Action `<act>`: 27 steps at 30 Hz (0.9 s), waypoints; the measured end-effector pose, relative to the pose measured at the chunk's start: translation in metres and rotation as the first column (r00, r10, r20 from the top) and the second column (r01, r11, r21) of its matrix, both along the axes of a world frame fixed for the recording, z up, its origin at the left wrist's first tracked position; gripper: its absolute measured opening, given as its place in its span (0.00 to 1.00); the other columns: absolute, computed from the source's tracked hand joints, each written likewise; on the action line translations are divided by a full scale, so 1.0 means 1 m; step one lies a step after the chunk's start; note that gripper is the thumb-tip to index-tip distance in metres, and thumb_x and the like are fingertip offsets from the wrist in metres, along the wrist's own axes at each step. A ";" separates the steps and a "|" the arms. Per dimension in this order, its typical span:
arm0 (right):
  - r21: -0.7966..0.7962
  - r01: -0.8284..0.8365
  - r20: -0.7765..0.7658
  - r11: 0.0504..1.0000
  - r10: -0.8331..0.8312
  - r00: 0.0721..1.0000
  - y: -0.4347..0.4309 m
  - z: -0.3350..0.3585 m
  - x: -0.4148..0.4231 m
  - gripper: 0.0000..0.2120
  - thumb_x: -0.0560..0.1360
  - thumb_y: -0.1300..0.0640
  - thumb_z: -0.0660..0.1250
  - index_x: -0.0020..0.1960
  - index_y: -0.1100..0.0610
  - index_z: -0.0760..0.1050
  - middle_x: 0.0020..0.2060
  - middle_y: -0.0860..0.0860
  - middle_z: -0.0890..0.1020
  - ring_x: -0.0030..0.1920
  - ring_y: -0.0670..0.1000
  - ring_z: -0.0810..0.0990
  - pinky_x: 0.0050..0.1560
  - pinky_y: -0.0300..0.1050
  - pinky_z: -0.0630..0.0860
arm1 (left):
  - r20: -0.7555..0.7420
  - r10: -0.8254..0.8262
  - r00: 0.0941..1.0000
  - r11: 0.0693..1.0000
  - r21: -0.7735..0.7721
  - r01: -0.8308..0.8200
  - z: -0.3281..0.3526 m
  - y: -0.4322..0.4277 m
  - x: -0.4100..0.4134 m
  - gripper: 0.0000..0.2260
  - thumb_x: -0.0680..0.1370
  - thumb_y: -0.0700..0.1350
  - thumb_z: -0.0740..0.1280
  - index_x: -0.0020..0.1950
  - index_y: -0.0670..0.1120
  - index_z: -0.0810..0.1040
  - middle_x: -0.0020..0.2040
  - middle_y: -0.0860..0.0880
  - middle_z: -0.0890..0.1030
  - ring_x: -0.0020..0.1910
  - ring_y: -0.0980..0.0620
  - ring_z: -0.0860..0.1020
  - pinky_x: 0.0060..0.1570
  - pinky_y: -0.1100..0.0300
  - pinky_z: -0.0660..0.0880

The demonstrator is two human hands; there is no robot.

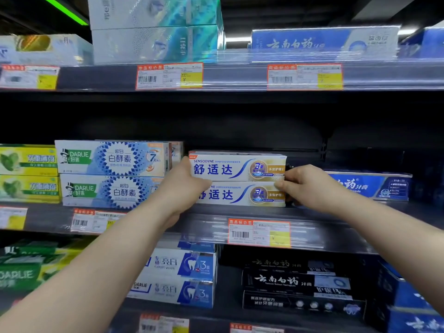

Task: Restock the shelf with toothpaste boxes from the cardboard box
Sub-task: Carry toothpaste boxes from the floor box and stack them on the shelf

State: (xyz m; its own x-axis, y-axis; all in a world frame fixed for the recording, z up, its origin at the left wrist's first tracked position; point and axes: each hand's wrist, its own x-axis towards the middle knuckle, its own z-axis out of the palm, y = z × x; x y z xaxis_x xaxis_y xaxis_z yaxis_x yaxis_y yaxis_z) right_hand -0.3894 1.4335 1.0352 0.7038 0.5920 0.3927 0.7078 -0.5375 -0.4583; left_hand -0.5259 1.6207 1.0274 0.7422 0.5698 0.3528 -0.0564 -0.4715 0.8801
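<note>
Two stacked Sensodyne boxes (228, 169) sit on the shelf (216, 212) between the hands. The left hand (187, 186) clasps their left end, with fingers curled over the front, and the right hand (305, 186) pinches their right end. Darlie boxes (113, 174) stand just left of the left hand, and a blue box (374, 186) lies just beyond the right hand.

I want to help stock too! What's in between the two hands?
In the head view, two white Sensodyne boxes, stacked one on the other, lie between the left hand and the right hand.
</note>
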 end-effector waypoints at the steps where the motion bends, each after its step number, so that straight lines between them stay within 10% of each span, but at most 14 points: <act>1: -0.008 0.005 0.011 1.000 -0.005 1.000 0.001 0.000 -0.001 0.14 0.77 0.50 0.61 0.38 0.57 0.77 0.34 0.52 0.81 0.34 0.51 0.77 0.43 0.48 0.77 | -0.008 -0.005 1.000 1.000 -0.028 0.004 0.001 0.002 0.002 0.14 0.75 0.36 0.65 0.59 0.45 0.72 0.53 0.47 0.82 0.49 0.50 0.80 0.42 0.60 0.75; 6: 0.010 0.029 0.028 1.000 -0.029 0.999 0.005 0.001 -0.005 0.13 0.75 0.51 0.63 0.39 0.59 0.79 0.37 0.56 0.83 0.41 0.56 0.81 0.47 0.53 0.80 | -0.012 -0.018 1.000 0.995 -0.093 0.017 0.004 0.004 0.005 0.15 0.73 0.36 0.66 0.60 0.43 0.72 0.54 0.44 0.81 0.53 0.46 0.80 0.59 0.48 0.75; 19: -0.016 0.094 0.019 0.995 -0.094 0.995 0.010 0.003 -0.007 0.16 0.74 0.49 0.66 0.30 0.54 0.74 0.32 0.52 0.80 0.33 0.51 0.76 0.43 0.48 0.79 | -0.079 -0.054 0.995 0.998 0.026 0.056 0.002 0.012 -0.001 0.15 0.74 0.36 0.65 0.59 0.45 0.75 0.55 0.47 0.82 0.54 0.48 0.80 0.62 0.49 0.72; 27: 0.012 0.094 -0.066 0.995 -0.093 0.993 0.021 0.005 0.005 0.12 0.72 0.49 0.69 0.40 0.59 0.82 0.36 0.56 0.84 0.40 0.56 0.83 0.48 0.54 0.81 | -0.072 -0.051 0.996 0.997 -0.061 0.046 0.006 0.018 0.008 0.13 0.73 0.34 0.66 0.57 0.41 0.75 0.53 0.44 0.83 0.54 0.46 0.80 0.60 0.51 0.73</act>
